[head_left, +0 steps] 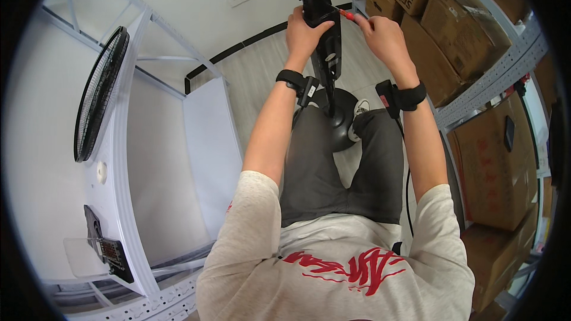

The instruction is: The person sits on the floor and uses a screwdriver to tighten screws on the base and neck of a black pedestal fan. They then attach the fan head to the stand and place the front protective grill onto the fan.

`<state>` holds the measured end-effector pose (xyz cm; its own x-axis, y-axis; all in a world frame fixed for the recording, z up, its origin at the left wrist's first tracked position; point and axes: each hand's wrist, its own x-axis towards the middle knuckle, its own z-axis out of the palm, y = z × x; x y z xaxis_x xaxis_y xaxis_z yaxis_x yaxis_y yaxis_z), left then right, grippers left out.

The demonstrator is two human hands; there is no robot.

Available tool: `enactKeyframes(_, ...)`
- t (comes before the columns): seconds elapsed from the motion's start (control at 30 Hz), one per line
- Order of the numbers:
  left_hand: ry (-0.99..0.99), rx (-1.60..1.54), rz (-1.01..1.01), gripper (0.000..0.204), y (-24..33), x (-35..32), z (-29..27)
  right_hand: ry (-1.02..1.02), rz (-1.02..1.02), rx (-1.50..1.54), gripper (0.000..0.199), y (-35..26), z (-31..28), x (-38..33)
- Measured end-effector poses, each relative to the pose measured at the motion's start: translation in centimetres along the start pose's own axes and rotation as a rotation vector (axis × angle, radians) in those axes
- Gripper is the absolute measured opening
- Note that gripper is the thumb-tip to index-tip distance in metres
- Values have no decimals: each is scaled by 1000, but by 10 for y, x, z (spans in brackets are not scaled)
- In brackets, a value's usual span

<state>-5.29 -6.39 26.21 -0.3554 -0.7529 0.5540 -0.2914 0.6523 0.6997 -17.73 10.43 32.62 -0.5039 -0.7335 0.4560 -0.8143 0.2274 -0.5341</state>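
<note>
Pale shirt (339, 241) nearest | left hand (303, 37) gripped black stand (322, 1) | right hand (385, 40) held red screwdriver (347, 15) between hands | square alignment was advisable

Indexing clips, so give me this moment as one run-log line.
left hand: gripping black stand | right hand: holding red screwdriver, tip at stand, contact unclear | left side: black fan grille on white shelf

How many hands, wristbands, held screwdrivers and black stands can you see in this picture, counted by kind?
Hands: 2 (left hand, right hand)
Wristbands: 2
Held screwdriver: 1
Black stand: 1
Total: 6
</note>
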Motion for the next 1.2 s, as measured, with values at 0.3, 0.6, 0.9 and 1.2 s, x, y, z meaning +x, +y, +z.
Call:
enactKeyframes(0.3,16,-15,14,81,-2,0,3,-134,96,-59,43,11,5,12)
enactKeyframes(0.6,11,-8,10,81,-6,1,4,-128,135,77,47,7,1,7)
enactKeyframes(0.9,16,-6,-2,81,0,-1,3,287,-148,-50,42,12,12,-6)
enactKeyframes(1.2,14,-26,-4,79,-2,0,3,-37,113,87,40,5,-1,2)
